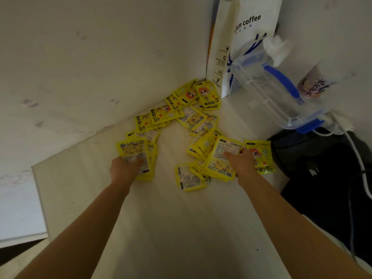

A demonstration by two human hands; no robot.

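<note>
Several yellow hand-warmer packets (177,109) lie scattered on a pale tabletop (165,218) that runs into a wall corner. My left hand (124,168) grips a stack of packets (135,156) at the left of the spread, thumb on top. My right hand (242,161) pinches one packet (223,158), back side up, over a loose heap. Another packet (260,156) with a cartoon face lies just right of that hand.
A white coffee paper bag (247,27) leans in the far corner. A clear plastic box with blue latches (277,93) stands tilted at the right, a printed cup (314,85) beside it. A black bag (326,178) and white cable (356,154) lie on the right.
</note>
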